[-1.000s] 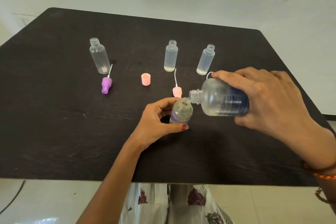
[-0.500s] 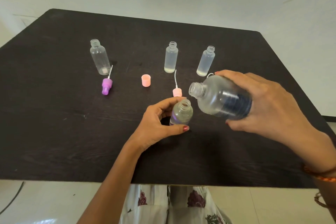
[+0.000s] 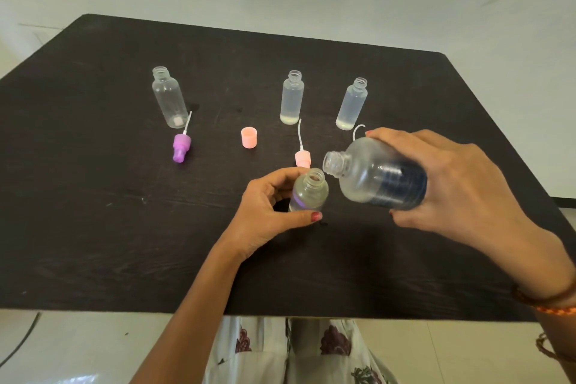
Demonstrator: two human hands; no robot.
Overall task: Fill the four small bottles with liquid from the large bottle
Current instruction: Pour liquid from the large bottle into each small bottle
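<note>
Large bottle (image 3: 377, 176) had tipped back from the near small bottle (image 3: 308, 192).
Right hand (image 3: 452, 184) gripped the former, left hand (image 3: 265, 212) the latter; pour judged finished, far-left bottle (image 3: 166, 98) next.

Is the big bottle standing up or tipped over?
Tipped. The right hand holds the large bottle slanted, mouth above the small bottle.

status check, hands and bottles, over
Left hand grips small bottle upright on table. Right hand holds large bottle tilted, mouth beside small bottle's neck. No stream visible. Nothing in the way.
</note>
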